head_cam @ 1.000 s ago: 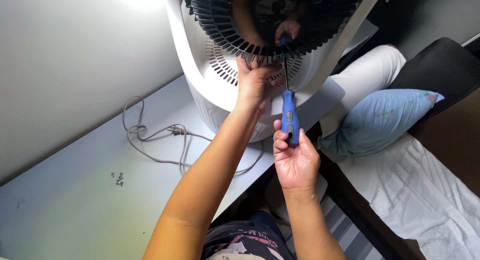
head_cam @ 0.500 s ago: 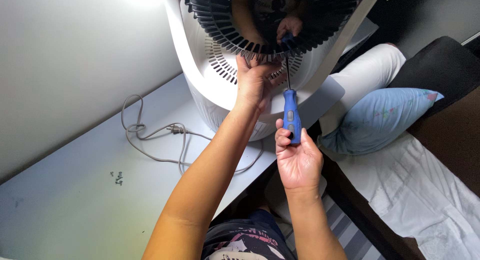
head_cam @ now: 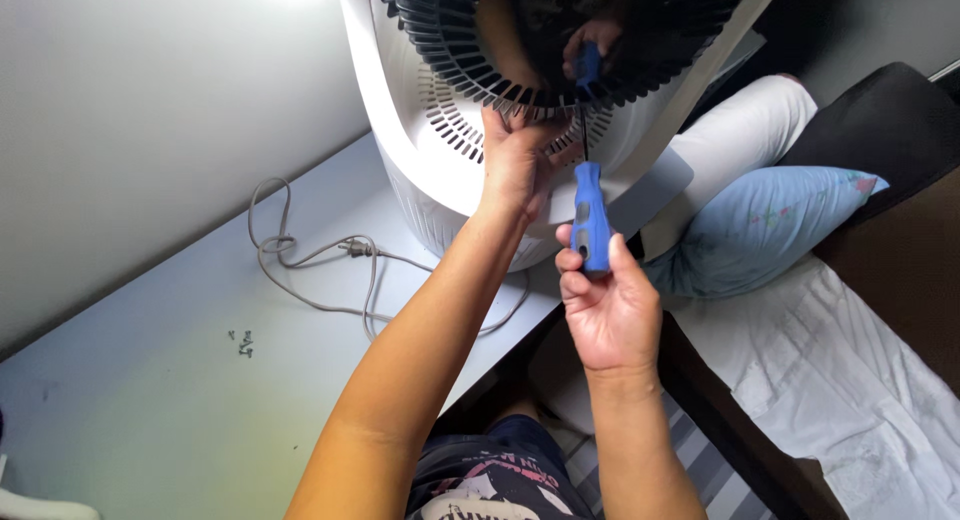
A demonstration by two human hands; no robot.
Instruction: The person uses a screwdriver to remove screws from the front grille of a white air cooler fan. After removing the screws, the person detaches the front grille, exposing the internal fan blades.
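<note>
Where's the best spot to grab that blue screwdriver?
Probably around the thick blue handle of the screwdriver, coming from its near end, as the right hand does now. The handle is fat and ridged for fingers, while the thin metal shaft points away into the black fan grille.
</note>
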